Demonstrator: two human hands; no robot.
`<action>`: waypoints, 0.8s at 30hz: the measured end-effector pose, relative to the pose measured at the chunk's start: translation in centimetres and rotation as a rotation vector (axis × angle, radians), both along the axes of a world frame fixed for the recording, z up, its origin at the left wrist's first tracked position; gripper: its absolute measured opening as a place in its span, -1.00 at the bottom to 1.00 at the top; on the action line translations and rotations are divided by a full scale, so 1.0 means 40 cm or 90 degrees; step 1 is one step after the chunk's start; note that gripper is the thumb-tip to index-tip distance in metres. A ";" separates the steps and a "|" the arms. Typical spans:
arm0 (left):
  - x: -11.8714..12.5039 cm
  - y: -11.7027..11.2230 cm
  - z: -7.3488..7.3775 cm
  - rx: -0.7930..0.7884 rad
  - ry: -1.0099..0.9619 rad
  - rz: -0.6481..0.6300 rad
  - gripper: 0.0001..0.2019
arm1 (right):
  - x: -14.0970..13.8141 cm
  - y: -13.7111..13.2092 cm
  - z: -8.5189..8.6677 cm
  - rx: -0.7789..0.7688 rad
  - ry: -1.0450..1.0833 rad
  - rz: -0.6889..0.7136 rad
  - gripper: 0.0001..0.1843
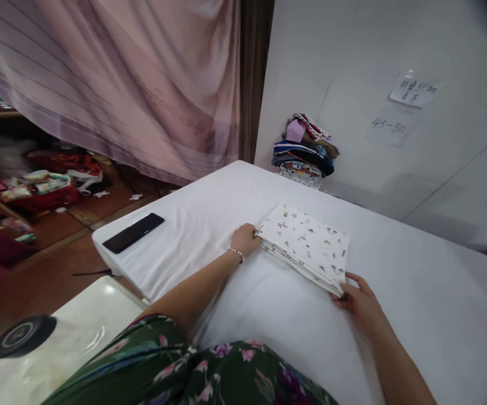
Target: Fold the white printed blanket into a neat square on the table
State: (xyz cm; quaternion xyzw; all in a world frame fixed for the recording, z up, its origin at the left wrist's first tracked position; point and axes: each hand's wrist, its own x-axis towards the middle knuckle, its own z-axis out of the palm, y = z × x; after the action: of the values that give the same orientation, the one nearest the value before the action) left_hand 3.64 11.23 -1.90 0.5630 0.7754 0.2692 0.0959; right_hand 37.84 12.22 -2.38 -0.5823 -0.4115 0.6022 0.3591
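folded printed cloth (304, 239) flat on the white-covered bench (403, 281), lying between the two hands and reaching away past them; left grip (245, 241) clamped on its near left corner, right grip (359, 301) clamped on its near right corner, stacked layers showing along the edge between; black slab (134, 233) well apart to the left, clothes pile (304, 149) beyond the far edge, by the wall (353, 50)

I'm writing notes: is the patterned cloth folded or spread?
Folded: the patterned cloth shows stacked layers along its near edge, between the left hand and right hand.
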 end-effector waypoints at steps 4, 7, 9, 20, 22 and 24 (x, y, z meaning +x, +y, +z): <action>-0.018 0.005 -0.014 0.007 -0.163 0.026 -0.75 | 0.002 0.002 -0.003 0.006 -0.017 0.003 -0.33; -0.024 0.005 -0.027 0.042 -0.208 -0.004 -0.66 | 0.002 0.003 -0.001 0.003 -0.023 0.007 -0.33; -0.024 0.004 -0.032 0.092 -0.151 -0.046 -0.58 | -0.001 0.001 0.004 0.003 -0.028 0.009 -0.33; -0.053 0.009 -0.029 0.017 -0.081 -0.135 -0.63 | -0.007 -0.002 0.024 0.021 -0.073 0.028 -0.28; -0.048 0.013 -0.003 0.026 -0.091 -0.134 -0.61 | -0.008 -0.001 0.024 0.025 -0.084 0.029 -0.27; -0.028 0.019 0.032 0.079 -0.032 -0.154 -0.61 | -0.011 -0.002 0.024 0.027 -0.091 0.026 -0.25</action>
State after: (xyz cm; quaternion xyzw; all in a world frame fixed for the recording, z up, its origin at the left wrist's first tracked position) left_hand 2.53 11.97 -0.63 0.6502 0.6811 0.3172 0.1124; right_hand 37.40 12.14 -1.41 -0.6074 -0.4604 0.5577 0.3287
